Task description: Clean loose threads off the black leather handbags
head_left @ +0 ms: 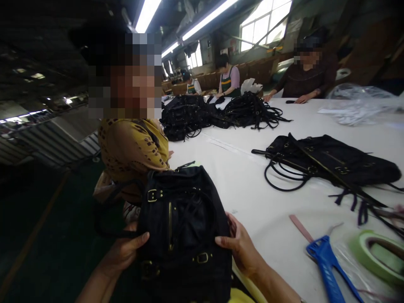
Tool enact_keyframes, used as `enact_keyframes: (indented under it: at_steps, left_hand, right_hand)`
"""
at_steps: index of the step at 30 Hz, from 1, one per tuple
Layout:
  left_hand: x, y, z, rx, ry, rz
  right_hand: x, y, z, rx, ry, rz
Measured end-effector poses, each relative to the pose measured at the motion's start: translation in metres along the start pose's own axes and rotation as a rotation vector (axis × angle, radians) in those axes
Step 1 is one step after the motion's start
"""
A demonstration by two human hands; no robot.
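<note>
A black handbag with brass-coloured buckles and a short upright zip is held up in front of me, at the near edge of the white table. My left hand grips its left side, thumb on the front face. On the opposite side my right hand clasps the bag the same way, its fingers mostly hidden behind the edge. A black strap loops out to the left of the bag. The bag's lower end runs past the bottom of the view.
On the white table lie more black bags at right and a pile of black bags farther back. A blue-handled tool and a green tape roll sit near right. A person in yellow stands close left; others work beyond.
</note>
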State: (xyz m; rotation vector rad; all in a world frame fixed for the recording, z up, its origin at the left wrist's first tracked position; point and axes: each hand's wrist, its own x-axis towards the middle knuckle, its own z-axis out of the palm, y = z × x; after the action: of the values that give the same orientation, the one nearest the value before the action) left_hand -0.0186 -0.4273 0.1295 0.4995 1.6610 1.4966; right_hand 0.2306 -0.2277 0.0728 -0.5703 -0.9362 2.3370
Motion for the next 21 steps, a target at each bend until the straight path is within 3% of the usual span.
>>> enact_keyframes:
  at_steps: [4, 10, 13, 16, 18, 21]
  left_hand:
    - [0.025, -0.009, 0.024, -0.008, -0.107, 0.015]
    - [0.061, -0.035, 0.058, -0.157, 0.019, 0.02]
    - [0.076, -0.05, 0.07, -0.212, 0.078, -0.022]
    - [0.087, -0.058, 0.081, -0.25, 0.127, -0.06]
    - [0.095, -0.059, 0.087, -0.346, 0.198, -0.047]
    - [0.105, -0.055, 0.091, -0.494, 0.459, -0.034]
  right_hand:
    - [-0.002, -0.01, -0.021, -0.189, 0.086, -0.12]
    - [-0.016, 0.008, -0.041, -0.543, 0.252, -0.252]
    - [-0.025, 0.023, -0.047, -0.686, 0.234, -0.31]
    - [-0.039, 0.029, -0.049, -0.677, 0.161, -0.281]
    - [-0.047, 0.025, -0.049, -0.669, 0.138, -0.234]
    - [-0.053, 0.006, -0.048, -0.756, 0.108, -0.185]
